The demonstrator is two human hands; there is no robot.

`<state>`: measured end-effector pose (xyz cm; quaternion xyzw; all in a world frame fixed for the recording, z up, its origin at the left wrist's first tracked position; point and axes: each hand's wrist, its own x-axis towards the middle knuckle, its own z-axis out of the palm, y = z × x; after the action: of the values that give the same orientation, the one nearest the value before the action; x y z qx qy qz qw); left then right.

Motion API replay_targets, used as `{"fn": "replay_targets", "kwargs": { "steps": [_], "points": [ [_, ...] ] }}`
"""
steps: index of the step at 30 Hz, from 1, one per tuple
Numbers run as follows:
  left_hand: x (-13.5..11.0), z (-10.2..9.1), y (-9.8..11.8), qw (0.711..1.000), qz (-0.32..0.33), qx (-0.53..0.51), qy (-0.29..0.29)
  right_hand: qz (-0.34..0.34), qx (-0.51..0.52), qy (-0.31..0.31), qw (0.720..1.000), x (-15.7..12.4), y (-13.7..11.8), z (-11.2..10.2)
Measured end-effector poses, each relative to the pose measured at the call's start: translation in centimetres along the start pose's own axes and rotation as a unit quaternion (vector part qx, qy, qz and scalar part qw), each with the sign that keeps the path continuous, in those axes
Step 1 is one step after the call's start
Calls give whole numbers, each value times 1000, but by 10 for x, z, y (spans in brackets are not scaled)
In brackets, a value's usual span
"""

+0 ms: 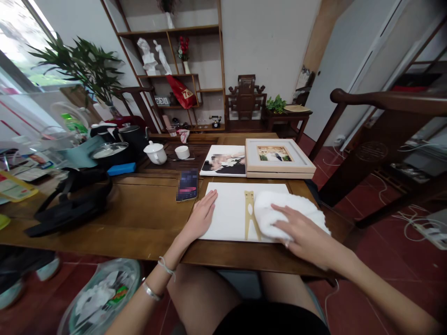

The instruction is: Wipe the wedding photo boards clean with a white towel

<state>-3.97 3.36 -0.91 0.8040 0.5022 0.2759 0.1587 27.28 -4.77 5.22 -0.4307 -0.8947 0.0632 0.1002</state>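
A white rectangular panel (pixel 225 218) lies flat on the wooden table in front of me. On it is a gold-coloured flat piece (pixel 249 209) with two splayed legs and an oval opening. My left hand (pixel 203 215) rests flat on the panel's left edge, fingers stretched out and holding nothing. My right hand (pixel 296 232) grips a bunched fluffy white cloth (pixel 279 207), pressed onto the panel's right part. That cloth covers the panel's right side and touches the gold piece. Part of the right hand's grip is hidden.
Behind the panel lie a photo print (pixel 223 160) and a framed picture (pixel 279 156). A phone (pixel 187 185), white lidded cup (pixel 155 152) and black bag (pixel 70 200) are on the table (pixel 150 223) to the left. A waste bin (pixel 104 298) stands below; a chair (pixel 377 144) is at right.
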Motion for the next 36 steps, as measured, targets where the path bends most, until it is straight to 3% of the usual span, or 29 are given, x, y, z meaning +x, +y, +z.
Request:
{"fn": "replay_targets", "kwargs": {
  "steps": [4,6,9,13,15,18,24,27,32,36],
  "points": [
    [-1,-1,1,1000,-1,1,1,23,-10,72,997,50,38,15],
    [-1,-1,1,1000,-1,0,5,28,-9,80,996,65,42,19],
    [-1,-1,2,1000,-1,4,5,19,-8,51,998,60,21,22],
    [-1,-2,3,1000,-4,16,-6,-12,-16,4,1000,27,-31,20],
    [-1,-2,3,1000,-2,19,-8,-38,-12,-15,999,18,-46,19],
    [-1,-2,3,1000,0,23,-9,-42,-10,-26,999,32,-40,15],
    [-1,-3,3,1000,3,19,-10,-19,-43,-17,999,100,-6,12],
    [-1,-3,4,1000,1,19,-7,-49,-75,-33,995,104,-26,18],
    [-2,-3,2,1000,11,15,-10,-150,-62,-29,986,71,-81,27],
    [-3,-4,-1,1000,17,-2,-15,-122,-59,-45,990,81,-80,26]
  ]
}}
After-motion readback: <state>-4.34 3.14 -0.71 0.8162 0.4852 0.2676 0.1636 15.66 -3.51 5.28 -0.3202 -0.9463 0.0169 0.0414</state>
